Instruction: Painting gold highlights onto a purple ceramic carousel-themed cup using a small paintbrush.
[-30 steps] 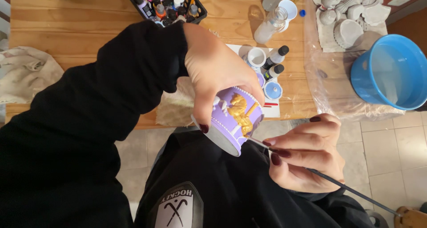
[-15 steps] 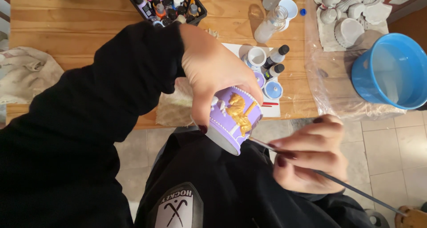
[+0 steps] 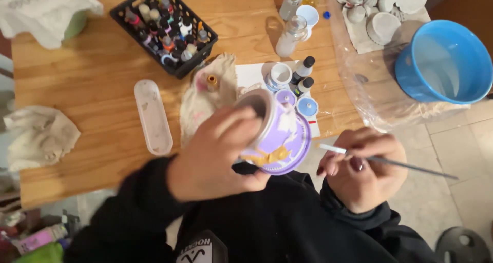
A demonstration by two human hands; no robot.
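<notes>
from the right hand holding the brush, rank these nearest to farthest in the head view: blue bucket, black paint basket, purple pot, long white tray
1. purple pot, just to the left of the right hand, held in the left hand.
2. blue bucket, up and to the right, off the table edge.
3. long white tray, across the wooden table to the left.
4. black paint basket, far upper left.

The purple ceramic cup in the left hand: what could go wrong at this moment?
1. The purple cup is held tilted above the lap by the left hand; a slip could drop it.
2. Fingers on its painted side might smudge it if the paint is wet.
3. The brush in the right hand might mark the black sleeve.
</notes>
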